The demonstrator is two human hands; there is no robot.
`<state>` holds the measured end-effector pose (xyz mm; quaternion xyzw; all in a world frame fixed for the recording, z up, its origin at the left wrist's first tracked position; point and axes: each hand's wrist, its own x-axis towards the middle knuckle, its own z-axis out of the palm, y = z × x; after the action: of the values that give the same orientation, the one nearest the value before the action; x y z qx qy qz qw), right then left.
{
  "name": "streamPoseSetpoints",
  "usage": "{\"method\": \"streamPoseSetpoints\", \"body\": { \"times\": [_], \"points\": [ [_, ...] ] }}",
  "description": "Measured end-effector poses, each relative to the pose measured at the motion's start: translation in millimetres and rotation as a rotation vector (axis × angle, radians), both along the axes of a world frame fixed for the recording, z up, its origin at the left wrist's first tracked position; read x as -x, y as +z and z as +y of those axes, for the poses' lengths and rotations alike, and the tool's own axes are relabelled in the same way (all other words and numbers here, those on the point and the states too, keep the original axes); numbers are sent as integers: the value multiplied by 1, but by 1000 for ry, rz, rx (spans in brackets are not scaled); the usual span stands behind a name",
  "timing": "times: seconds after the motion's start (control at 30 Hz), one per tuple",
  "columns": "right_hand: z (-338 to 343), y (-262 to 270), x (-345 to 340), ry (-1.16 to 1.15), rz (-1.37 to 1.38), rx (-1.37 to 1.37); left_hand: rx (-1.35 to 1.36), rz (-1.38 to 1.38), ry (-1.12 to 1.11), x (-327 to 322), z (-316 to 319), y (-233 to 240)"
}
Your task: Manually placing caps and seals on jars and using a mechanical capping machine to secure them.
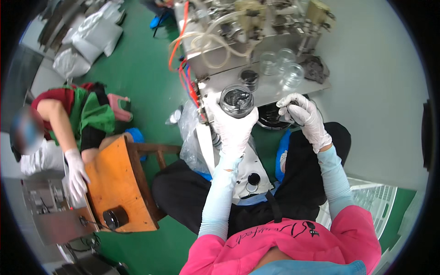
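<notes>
My left hand [233, 127], in a white glove, holds a clear jar [237, 100] with dark, glossy contents, its open mouth facing up. To the right, my gloved right hand [302, 118] is closed around a small tool, perhaps a spatula or spoon, mostly hidden by the fingers. Below that hand sits a dark container [271, 117] of black, shiny material. Another jar with black contents [248, 78] stands on the metal machine table [223, 80], just beyond the held jar. In my lap, a round black lid [254, 178] and a ring [251, 187] lie on a white sheet.
Several clear jars [287, 65] and a dark crumpled cloth [313, 68] are on the machine table, below tubing [220, 44]. A co-worker [75, 113] sits at the left by a wooden stool [117, 185] bearing a black jar [116, 217]. A white crate [374, 199] holds clear jars.
</notes>
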<state>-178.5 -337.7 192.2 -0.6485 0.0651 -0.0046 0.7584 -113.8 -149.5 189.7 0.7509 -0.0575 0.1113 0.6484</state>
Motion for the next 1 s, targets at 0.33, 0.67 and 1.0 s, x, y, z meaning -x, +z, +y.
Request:
{"method": "streamPoseSetpoints", "body": {
  "times": [0.33,0.67,1.0],
  "points": [
    [-171,-13,34,-562,25,815,528,366,-562,21,-100,-25],
    [-235,-89,-61,-604,210,1208,163,485,-643,16,-207,-70],
    [-257,-71,-67,-402,5,506,15,327,-444,5,-252,-95]
  ]
}}
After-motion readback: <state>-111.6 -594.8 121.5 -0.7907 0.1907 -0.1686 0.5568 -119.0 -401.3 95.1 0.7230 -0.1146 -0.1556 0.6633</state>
